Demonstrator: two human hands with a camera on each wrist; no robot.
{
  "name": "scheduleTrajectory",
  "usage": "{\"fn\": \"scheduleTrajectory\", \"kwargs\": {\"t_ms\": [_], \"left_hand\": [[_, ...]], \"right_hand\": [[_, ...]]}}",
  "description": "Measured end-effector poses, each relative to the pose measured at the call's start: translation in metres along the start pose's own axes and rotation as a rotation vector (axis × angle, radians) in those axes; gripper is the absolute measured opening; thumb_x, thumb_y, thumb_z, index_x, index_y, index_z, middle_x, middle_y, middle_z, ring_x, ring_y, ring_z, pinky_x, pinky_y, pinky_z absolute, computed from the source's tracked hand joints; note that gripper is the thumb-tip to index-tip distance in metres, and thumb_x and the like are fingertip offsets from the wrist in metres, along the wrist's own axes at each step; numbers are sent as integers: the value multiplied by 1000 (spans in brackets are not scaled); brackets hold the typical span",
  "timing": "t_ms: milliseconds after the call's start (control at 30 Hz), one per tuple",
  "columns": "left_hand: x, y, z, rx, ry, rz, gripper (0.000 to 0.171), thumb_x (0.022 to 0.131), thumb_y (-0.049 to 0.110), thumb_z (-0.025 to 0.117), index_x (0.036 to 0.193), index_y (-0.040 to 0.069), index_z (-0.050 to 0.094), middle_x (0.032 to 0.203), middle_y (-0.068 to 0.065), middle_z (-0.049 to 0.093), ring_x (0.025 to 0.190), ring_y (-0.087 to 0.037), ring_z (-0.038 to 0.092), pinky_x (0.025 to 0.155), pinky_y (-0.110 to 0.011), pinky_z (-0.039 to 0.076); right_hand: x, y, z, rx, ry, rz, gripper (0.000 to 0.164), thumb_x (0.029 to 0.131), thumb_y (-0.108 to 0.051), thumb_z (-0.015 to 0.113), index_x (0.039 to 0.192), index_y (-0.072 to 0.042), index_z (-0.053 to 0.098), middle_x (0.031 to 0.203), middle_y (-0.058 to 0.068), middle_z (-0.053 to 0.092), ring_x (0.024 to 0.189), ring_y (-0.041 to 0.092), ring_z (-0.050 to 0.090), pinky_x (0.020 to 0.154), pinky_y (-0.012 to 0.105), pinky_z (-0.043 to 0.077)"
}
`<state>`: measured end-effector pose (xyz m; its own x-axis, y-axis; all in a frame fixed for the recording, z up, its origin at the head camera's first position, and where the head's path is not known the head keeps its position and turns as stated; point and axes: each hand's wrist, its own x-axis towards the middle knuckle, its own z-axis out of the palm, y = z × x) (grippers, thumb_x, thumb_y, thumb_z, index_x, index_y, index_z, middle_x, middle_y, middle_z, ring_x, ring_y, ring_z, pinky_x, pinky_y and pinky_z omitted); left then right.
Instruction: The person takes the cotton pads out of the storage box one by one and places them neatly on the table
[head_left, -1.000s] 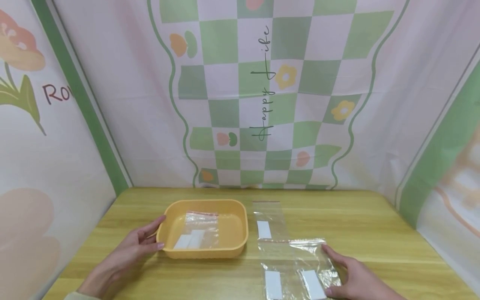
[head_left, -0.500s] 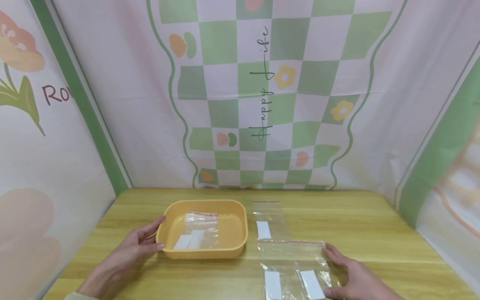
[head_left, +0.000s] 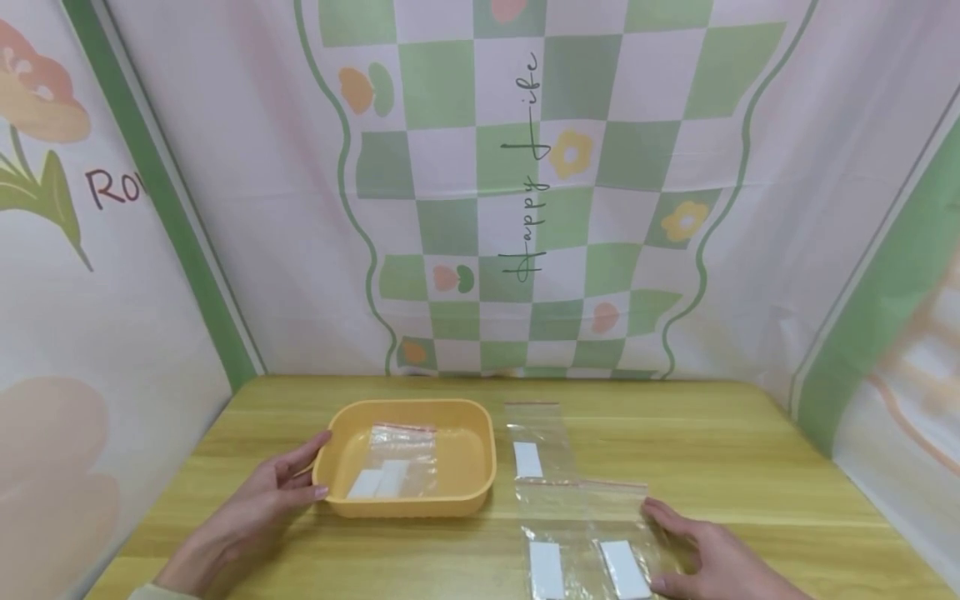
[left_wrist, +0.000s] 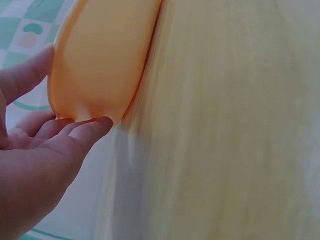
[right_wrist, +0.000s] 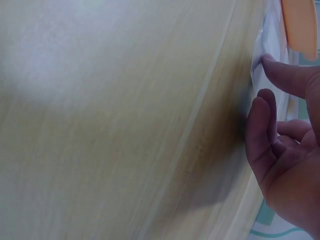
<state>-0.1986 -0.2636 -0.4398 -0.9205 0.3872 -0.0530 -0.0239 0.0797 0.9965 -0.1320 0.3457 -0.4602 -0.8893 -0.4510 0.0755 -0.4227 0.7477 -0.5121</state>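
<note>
While gripping the yellow tray (head_left: 416, 507) by its left end with the left hand (head_left: 262, 493), probably to steady it, rests the right hand (head_left: 708, 550), loose and grasping nothing, at the right edge of the clear bags (head_left: 621, 525). Has these lying flat on the surface (head_left: 675, 433) beside the tray, seemingly to avoid creasing

Rightmost clear bag (head_left: 619, 533) flatter, less shiny

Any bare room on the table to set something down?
The wood-grain table is bare at right rear, beyond the right hand, and in front of the yellow rectangular plastic tray, between the left hand and the clear plastic bags with white patches. Crowded: right of the tray, where those bags lie close together.
</note>
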Motion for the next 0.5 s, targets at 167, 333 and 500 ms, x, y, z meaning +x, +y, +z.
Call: {"fn": "scheduleTrajectory", "kwargs": {"t_ms": [167,333,500], "left_hand": [[0,0,0,1,1,-3,87,98,3,70,165,-2,14,172,-23,2,150,-52,24,108,-24,46],[-1,0,0,-24,-27,11,88,99,1,68,165,-3,10,171,-25,-1,150,-53,23,109,-25,45],[-2,0,0,-17,-25,13,88,99,2,68,165,-3,11,171,-25,-1,150,-53,23,109,-25,46]], "right_hand": [[1,-3,-3,39,15,-16,82,87,-33,87,151,6,51,151,35,48,136,21,45,105,12,32],[9,-18,-12,265,20,11,76,95,-23,80,154,10,43,82,11,74,61,-6,59,51,16,54],[26,-45,-31,250,99,54,57,97,-21,78,144,5,59,53,-17,46,40,-8,31,30,21,38]]}}
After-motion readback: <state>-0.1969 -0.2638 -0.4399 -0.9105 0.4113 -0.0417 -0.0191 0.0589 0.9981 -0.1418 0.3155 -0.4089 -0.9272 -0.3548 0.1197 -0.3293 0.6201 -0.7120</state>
